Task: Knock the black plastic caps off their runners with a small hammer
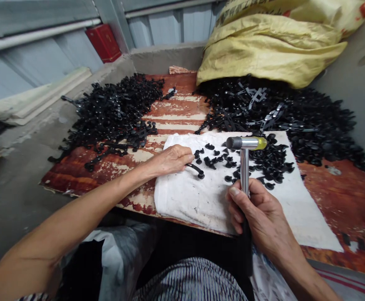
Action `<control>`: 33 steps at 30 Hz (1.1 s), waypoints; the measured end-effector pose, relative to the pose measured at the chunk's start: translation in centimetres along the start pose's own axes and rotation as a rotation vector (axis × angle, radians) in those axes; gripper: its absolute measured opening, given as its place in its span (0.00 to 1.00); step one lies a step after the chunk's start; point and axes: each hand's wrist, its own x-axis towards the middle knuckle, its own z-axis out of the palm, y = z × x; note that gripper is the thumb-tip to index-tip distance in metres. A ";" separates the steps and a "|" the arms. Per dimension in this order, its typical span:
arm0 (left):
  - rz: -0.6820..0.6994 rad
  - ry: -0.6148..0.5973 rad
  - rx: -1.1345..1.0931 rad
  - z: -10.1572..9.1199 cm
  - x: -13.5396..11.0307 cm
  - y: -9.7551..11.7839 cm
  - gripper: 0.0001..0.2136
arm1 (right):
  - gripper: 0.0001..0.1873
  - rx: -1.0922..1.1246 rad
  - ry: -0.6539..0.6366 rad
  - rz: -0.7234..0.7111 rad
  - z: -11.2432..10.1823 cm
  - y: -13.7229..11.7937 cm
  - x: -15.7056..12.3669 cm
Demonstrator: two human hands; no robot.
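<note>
My right hand (257,205) is wrapped round the shaft of a mallet (245,159), held upright. Its head has a dark end on the left and a yellow end on the right. Over the left part of a white cloth (188,196), my left hand (176,159) is closed on a slim black part (196,169); one end with a round knob sticks out to the right, and the rest is hidden by the fingers. Several small black knob-like pieces (270,161) lie scattered between the hands and heaped behind the mallet.
A pile of black jointed parts (116,104) covers the board's left side. Another heap (307,121) spills from a yellow woven sack (273,46) at the back right. The worn red-brown board (179,104) meets a low concrete ledge. A red box (103,42) stands in the far corner.
</note>
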 end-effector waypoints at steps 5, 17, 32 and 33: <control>0.002 -0.002 0.010 0.1 0.1 -0.1 0.13 | 0.18 -0.004 -0.014 0.004 0.1 -0.1 0.0; 0.019 -0.044 0.229 -1.0 0.5 1.8 0.14 | 0.20 -0.079 -0.023 0.017 0.1 -0.4 0.1; -0.020 -0.036 0.173 -1.1 0.8 1.3 0.14 | 0.19 -0.261 -0.093 0.026 -0.6 -0.4 0.5; -0.022 -0.039 0.174 -1.1 0.9 1.3 0.14 | 0.19 -0.358 -0.080 -0.032 -0.7 -0.6 0.6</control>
